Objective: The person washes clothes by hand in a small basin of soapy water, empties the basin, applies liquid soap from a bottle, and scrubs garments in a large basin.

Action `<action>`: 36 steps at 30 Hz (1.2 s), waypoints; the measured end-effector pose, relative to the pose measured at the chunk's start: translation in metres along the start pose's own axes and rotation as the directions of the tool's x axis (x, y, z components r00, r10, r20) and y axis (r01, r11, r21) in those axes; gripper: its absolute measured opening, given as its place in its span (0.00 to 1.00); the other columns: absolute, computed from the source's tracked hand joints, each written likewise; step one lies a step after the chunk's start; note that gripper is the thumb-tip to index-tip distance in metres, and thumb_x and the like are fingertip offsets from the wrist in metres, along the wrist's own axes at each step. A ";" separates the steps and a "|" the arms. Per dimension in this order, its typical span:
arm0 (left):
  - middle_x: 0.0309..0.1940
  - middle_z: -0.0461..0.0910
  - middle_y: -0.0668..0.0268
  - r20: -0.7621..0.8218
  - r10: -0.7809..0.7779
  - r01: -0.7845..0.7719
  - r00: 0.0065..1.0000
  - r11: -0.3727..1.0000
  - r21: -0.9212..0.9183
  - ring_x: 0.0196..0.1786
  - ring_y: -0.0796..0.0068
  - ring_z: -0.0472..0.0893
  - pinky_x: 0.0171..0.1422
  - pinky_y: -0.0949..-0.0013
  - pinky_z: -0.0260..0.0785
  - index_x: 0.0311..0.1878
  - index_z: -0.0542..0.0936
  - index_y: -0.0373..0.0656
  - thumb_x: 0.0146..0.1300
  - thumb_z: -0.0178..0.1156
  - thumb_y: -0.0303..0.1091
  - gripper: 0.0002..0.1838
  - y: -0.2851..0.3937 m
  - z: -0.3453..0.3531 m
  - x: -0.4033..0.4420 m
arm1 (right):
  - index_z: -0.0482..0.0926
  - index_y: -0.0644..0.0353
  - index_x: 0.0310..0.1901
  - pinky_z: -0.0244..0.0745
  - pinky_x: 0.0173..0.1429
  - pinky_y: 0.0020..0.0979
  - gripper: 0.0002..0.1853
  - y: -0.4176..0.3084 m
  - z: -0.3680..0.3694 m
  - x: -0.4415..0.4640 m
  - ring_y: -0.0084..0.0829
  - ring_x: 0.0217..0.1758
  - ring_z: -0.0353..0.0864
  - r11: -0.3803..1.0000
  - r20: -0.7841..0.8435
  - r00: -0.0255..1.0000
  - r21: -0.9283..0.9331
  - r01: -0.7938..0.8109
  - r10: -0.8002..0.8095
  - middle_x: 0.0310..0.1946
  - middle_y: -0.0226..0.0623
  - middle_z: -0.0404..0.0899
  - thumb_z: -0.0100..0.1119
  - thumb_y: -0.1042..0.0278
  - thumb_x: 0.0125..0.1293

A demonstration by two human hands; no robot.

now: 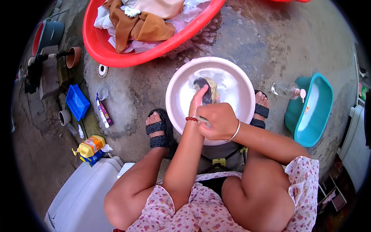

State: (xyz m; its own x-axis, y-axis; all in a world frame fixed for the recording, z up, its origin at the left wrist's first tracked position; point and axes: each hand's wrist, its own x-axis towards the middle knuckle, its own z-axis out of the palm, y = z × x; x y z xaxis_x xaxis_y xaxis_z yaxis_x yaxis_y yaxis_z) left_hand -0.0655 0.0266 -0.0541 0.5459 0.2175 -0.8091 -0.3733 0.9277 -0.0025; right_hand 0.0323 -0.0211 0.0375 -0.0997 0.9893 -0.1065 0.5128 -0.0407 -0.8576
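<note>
A small dark grey and beige cloth is bunched over the pale pink basin, which holds whitish, sudsy water. My left hand, with a red bead bracelet at its wrist, is closed on the grey part, its thumb side facing up. My right hand, a silver bangle at its wrist, makes a fist across my left wrist. A pale end of cloth sticks out of that fist. My right hand and forearm partly cover the cloth and the near side of the basin.
A big red tub of brown, white and beige clothes stands ahead. To the right are a clear pump bottle and a teal tub. On the left lie a blue tray, a purple-white tube and a yellow bottle.
</note>
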 end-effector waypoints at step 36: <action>0.56 0.66 0.47 0.450 0.750 -0.106 0.485 -0.460 0.881 0.58 0.48 0.66 0.64 0.58 0.57 0.59 0.68 0.41 0.53 0.58 0.38 0.29 0.010 -0.031 0.013 | 0.61 0.61 0.63 0.61 0.56 0.50 0.41 0.083 0.027 -0.020 0.47 0.63 0.60 0.719 0.306 0.905 -0.695 0.002 0.294 0.64 0.48 0.57 0.57 0.41 0.53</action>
State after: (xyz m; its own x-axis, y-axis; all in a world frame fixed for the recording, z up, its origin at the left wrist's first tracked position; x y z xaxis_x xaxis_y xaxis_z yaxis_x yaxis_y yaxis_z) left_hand -0.0852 0.0294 -0.0829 0.3223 0.9376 -0.1303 0.7754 -0.1825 0.6046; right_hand 0.0537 -0.0485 -0.0455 -0.2010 0.8409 -0.5025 0.9612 0.0704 -0.2668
